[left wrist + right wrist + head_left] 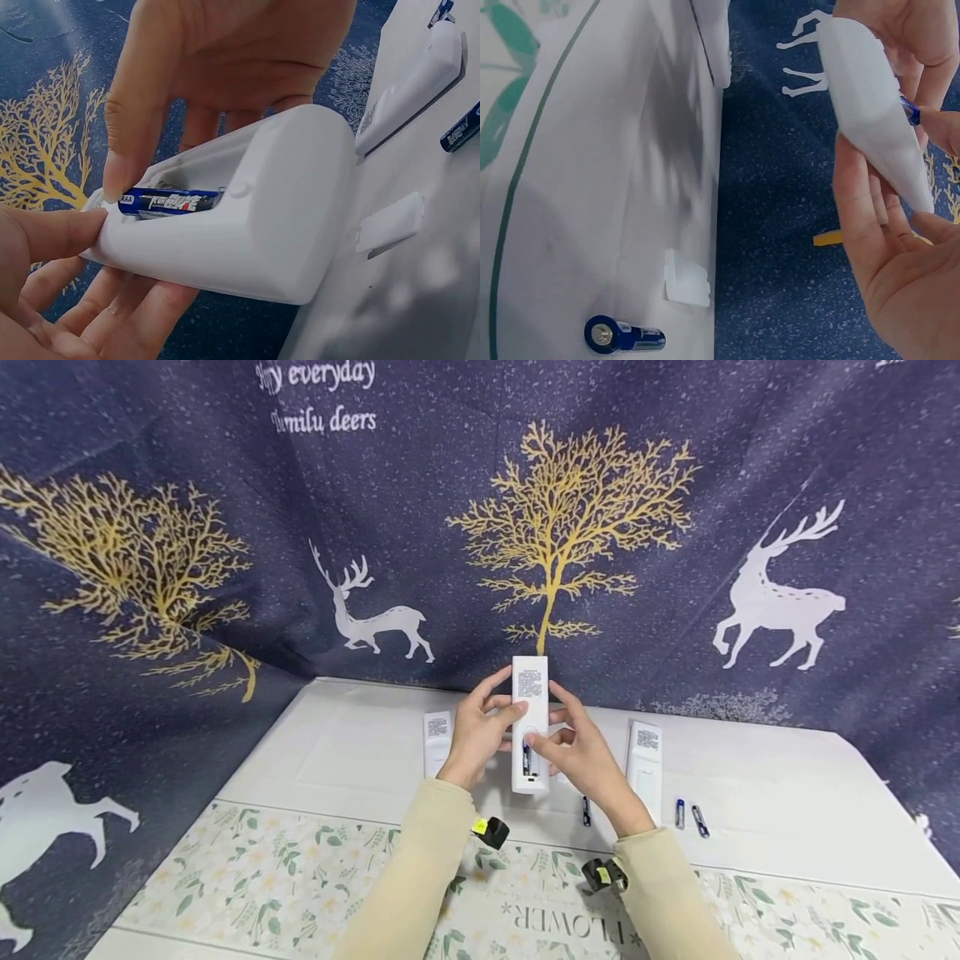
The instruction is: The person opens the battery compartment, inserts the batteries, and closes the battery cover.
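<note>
Being held above the white, flower-printed desk (345, 735), an oblong white plastic remote control (534, 718) is gripped by the left hand (480, 732) and the right hand (590, 757), whose thumb is pressed to a blue cylindrical battery (169, 202) in the uncovered compartment; two similar white remotes (647, 772) are supported by the desk.

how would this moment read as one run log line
left hand: holds remote | right hand: thumb on battery | battery compartment: open
</note>
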The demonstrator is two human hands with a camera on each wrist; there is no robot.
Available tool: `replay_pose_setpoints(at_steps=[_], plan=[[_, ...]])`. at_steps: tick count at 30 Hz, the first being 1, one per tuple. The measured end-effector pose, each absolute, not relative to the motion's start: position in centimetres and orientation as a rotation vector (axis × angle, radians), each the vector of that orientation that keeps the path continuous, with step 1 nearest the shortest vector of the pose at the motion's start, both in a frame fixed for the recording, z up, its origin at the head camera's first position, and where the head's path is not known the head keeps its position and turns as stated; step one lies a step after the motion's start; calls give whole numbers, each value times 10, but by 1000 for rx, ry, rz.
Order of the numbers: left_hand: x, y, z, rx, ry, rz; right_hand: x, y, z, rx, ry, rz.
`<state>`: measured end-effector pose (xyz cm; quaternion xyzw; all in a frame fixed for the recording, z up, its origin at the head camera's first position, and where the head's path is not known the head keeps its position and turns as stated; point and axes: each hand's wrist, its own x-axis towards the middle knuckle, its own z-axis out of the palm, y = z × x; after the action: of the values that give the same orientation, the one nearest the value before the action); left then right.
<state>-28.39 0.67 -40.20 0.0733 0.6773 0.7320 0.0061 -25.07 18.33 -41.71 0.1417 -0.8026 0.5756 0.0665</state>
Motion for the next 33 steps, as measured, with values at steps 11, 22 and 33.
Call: replay_pose_setpoints(at_steps=[11, 22, 33], plan=[[-285, 7, -400, 229, 2124, 2319, -249, 182, -416, 462, -2407, 1658], [-285, 7, -402, 253, 2097, 2326, -249, 186, -417, 489, -2400, 1623], [-284, 7, -404, 285, 2091, 2308, -247, 187, -414, 510, -2412, 1565]])
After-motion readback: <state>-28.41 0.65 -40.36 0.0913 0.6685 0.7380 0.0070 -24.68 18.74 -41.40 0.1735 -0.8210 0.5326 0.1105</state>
